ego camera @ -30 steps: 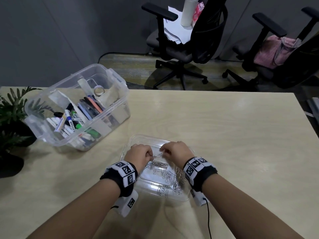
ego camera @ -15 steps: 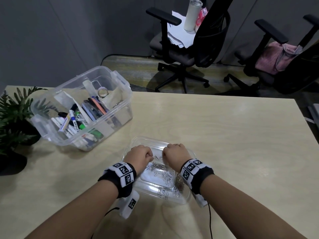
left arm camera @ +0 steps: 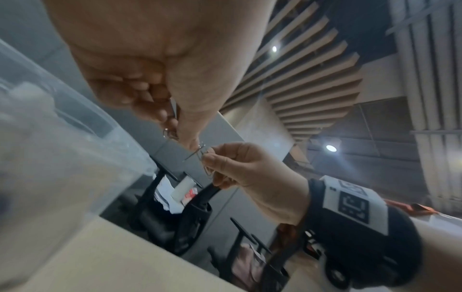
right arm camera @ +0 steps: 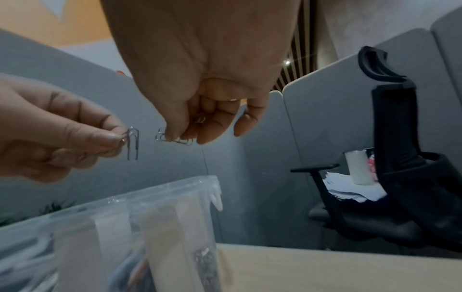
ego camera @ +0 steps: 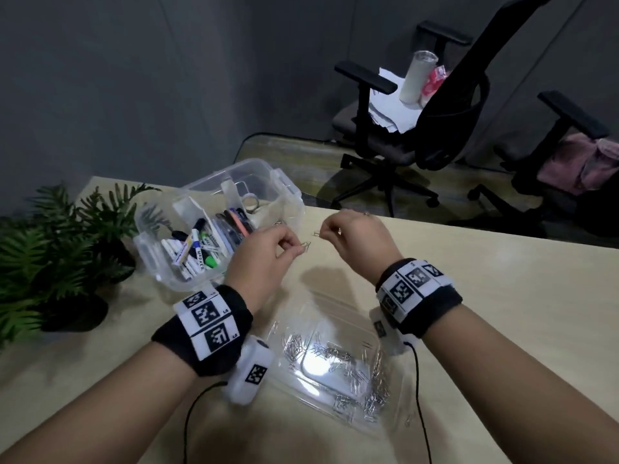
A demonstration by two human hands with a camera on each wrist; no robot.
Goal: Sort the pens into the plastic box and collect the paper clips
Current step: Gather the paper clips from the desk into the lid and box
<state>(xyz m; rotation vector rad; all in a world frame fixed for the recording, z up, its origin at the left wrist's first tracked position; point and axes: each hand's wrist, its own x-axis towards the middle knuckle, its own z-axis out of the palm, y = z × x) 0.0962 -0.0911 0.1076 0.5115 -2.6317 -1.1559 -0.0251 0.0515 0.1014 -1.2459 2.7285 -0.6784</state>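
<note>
Bare forearms, no sleeves. Behind the left hand (ego camera: 264,259): black wristband (ego camera: 204,333) with a white strip of three square black-and-white code markers. Under that wrist, a white camera block (ego camera: 249,375) with one more marker and a thin black cable (ego camera: 201,393). Behind the right hand (ego camera: 355,242): matching band (ego camera: 418,296), black cable (ego camera: 420,390) below it. Ring (ego camera: 366,214) on a right finger.

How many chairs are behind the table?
2. One black office chair stands behind the table's far edge with papers on its seat. A second chair, farther right, holds something pink. Others may be out of view.
</note>
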